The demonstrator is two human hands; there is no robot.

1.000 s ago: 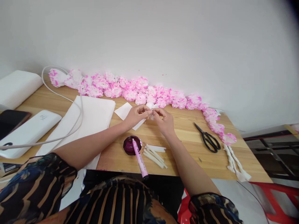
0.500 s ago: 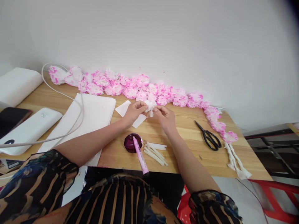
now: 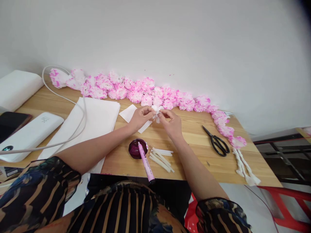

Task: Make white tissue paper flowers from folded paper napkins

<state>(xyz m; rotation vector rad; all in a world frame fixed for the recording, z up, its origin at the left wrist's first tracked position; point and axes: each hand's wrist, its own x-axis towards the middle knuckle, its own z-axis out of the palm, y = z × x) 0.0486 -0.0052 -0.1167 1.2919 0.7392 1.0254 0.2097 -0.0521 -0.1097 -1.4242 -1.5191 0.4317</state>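
Between my two hands is a small white paper flower [image 3: 156,111], gathered at its middle. My left hand [image 3: 141,117] pinches its left side with thumb and forefinger. From the right, my right hand [image 3: 172,122] grips it in the same way, fingertips closed at the centre. Beneath and left of my left hand lie white paper pieces [image 3: 128,113]. Nearer my body, a pink marker [image 3: 146,163] leans on a small dark bowl [image 3: 134,149] with purple inside. Several whitish sticks [image 3: 160,160] lie beside it.
A garland of pink and white flowers [image 3: 136,90] runs along the wall and down the right. Black scissors [image 3: 215,141] lie at right. At left are a paper stack [image 3: 97,113], a white power bank [image 3: 34,136], a dark phone [image 3: 12,124] and a looping cable [image 3: 60,96].
My fingertips have drawn closer together at the flower's middle, and its petals have shifted shape slightly. The things on the table have stayed where they were.
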